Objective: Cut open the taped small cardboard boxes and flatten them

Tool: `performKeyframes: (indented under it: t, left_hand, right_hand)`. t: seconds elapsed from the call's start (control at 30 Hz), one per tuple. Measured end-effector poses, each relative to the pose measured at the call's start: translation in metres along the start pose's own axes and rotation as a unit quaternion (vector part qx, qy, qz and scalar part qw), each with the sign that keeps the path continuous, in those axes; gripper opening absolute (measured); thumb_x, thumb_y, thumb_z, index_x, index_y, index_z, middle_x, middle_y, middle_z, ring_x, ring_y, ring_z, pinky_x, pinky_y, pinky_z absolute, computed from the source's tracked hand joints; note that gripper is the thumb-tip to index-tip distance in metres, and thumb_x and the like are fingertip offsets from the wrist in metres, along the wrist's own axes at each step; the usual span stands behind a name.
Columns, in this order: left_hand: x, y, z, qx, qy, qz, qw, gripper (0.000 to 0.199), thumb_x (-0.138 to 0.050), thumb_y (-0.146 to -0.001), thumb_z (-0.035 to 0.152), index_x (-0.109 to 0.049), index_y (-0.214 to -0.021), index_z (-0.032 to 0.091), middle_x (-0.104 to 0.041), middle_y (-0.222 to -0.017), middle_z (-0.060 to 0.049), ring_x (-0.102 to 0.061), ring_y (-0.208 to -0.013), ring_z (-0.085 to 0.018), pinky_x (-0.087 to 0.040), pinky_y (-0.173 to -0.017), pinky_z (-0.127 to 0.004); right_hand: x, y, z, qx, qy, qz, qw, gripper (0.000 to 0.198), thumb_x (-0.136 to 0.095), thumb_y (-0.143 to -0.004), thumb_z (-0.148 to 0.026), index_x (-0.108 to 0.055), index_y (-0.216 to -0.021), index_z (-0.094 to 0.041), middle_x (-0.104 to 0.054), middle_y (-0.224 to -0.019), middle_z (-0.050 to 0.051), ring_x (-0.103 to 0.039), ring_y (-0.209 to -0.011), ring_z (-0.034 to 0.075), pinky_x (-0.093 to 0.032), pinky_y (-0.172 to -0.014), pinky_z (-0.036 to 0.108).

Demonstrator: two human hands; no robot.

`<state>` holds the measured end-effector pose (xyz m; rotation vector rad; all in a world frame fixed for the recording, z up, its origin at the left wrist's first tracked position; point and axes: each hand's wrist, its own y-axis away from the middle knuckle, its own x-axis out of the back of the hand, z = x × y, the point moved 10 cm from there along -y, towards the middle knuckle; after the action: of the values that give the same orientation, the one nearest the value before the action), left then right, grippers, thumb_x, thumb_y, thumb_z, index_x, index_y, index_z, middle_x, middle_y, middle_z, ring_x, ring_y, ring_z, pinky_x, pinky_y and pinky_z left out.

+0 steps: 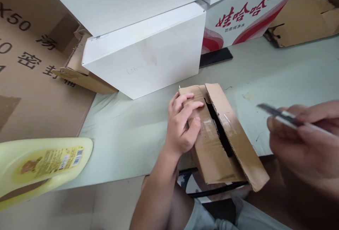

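Note:
A small brown cardboard box [212,148] stands partly over the table's front edge. Its right top flap [235,131] is lifted, and a dark gap runs lengthwise beside it. Clear tape shows on both flaps. My left hand [182,124] lies on the box's left flap, fingers spread and thumb on the cardboard. To the right, apart from the box, my right hand [304,141] is closed around a utility knife [286,117]. Its blade points left toward the box. The hand and knife are slightly blurred, and the box's contents are hidden in shadow.
White boxes [148,57] are stacked behind, beside a red-and-white carton [238,18]. A black phone-like slab [216,57] lies below the carton. Torn cardboard [304,18] sits back right. A yellow bottle [45,163] and a large brown carton [34,64] are left on the pale table [127,131].

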<state>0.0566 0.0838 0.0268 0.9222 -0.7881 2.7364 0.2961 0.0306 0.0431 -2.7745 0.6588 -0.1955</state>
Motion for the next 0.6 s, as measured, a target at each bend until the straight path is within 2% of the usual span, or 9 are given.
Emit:
performKeyframes:
  t: [0.07,0.1,0.13,0.2,0.27,0.33,0.4,0.47,0.6]
  left_hand:
    - [0.0,0.0,-0.003,0.006,-0.003,-0.005,1.0,0.029,-0.048,-0.095,0.027,-0.065,-0.118,0.025,-0.063,-0.136,-0.011,-0.056,-0.138,-0.029,-0.039,-0.123,-0.056]
    - [0.0,0.0,-0.005,0.009,-0.001,-0.006,1.0,0.029,-0.048,-0.096,0.028,-0.066,-0.119,0.025,-0.063,-0.137,-0.011,-0.056,-0.138,-0.03,-0.04,-0.123,-0.056]
    - [0.001,0.0,-0.007,0.01,0.002,-0.004,1.0,0.029,-0.049,-0.096,0.028,-0.066,-0.119,0.024,-0.062,-0.137,-0.012,-0.055,-0.138,-0.03,-0.04,-0.123,-0.057]
    - [0.004,0.0,-0.012,0.015,0.009,0.003,1.0,0.029,-0.05,-0.096,0.029,-0.066,-0.119,0.024,-0.06,-0.139,-0.013,-0.054,-0.139,-0.031,-0.041,-0.122,-0.058]
    - [0.006,0.001,-0.016,0.021,0.01,0.004,1.0,0.029,-0.05,-0.097,0.03,-0.066,-0.12,0.024,-0.058,-0.14,-0.013,-0.053,-0.141,-0.032,-0.042,-0.121,-0.058]
    - [0.005,0.002,-0.018,0.02,0.004,-0.004,1.0,0.03,-0.05,-0.097,0.031,-0.066,-0.121,0.025,-0.057,-0.141,-0.013,-0.052,-0.141,-0.032,-0.042,-0.121,-0.058]
    - [0.004,0.002,-0.017,0.011,-0.004,-0.011,1.0,0.031,-0.05,-0.096,0.032,-0.066,-0.122,0.026,-0.057,-0.141,-0.012,-0.052,-0.141,-0.032,-0.042,-0.121,-0.059]
    - [0.004,0.002,-0.014,0.003,-0.008,-0.01,1.0,0.032,-0.051,-0.095,0.031,-0.066,-0.122,0.026,-0.056,-0.142,-0.012,-0.051,-0.141,-0.033,-0.042,-0.121,-0.06]
    - [-0.002,0.0,-0.003,-0.023,-0.013,-0.028,0.999,0.034,-0.047,-0.093,0.021,-0.071,-0.116,0.027,-0.055,-0.148,-0.009,-0.047,-0.146,-0.031,-0.033,-0.127,-0.062]
  right_hand:
    - [0.011,-0.01,0.009,0.0,0.078,0.079,0.994,0.014,-0.068,-0.085,-0.025,-0.056,-0.08,-0.03,-0.053,-0.062,0.0,-0.05,-0.052,0.018,-0.039,-0.051,0.037]
    - [0.01,-0.017,0.012,0.011,0.124,0.081,0.989,0.008,-0.067,-0.087,-0.028,-0.059,-0.084,-0.03,-0.056,-0.063,0.0,-0.055,-0.055,0.019,-0.043,-0.056,0.038]
    - [0.004,-0.025,0.016,0.028,0.174,0.059,0.983,0.004,-0.064,-0.089,-0.032,-0.062,-0.088,-0.029,-0.06,-0.064,0.001,-0.06,-0.059,0.021,-0.046,-0.061,0.038]
    - [-0.018,-0.038,0.033,0.047,0.264,-0.046,0.962,0.02,-0.058,-0.093,-0.044,-0.067,-0.091,-0.026,-0.063,-0.061,0.002,-0.062,-0.057,0.021,-0.048,-0.064,0.038]
    - [-0.036,-0.043,0.058,0.052,0.362,-0.142,0.92,0.028,-0.056,-0.093,-0.049,-0.07,-0.095,-0.025,-0.067,-0.063,0.003,-0.061,-0.054,0.022,-0.043,-0.06,0.036]
    - [-0.043,-0.045,0.079,0.055,0.45,-0.188,0.871,0.028,-0.056,-0.093,-0.046,-0.071,-0.101,-0.024,-0.071,-0.071,0.006,-0.06,-0.055,0.022,-0.035,-0.057,0.033]
    - [-0.046,-0.045,0.09,0.057,0.48,-0.206,0.851,0.024,-0.058,-0.092,-0.041,-0.07,-0.104,-0.024,-0.07,-0.073,0.006,-0.057,-0.055,0.021,-0.03,-0.055,0.032]
    - [-0.047,-0.043,0.089,0.055,0.453,-0.208,0.865,0.02,-0.061,-0.09,-0.039,-0.068,-0.103,-0.024,-0.066,-0.067,0.003,-0.054,-0.052,0.02,-0.031,-0.054,0.031]
    - [-0.048,-0.04,0.063,0.056,0.335,-0.178,0.924,0.013,-0.063,-0.087,-0.034,-0.065,-0.098,-0.026,-0.067,-0.063,-0.001,-0.057,-0.051,0.018,-0.042,-0.055,0.031]
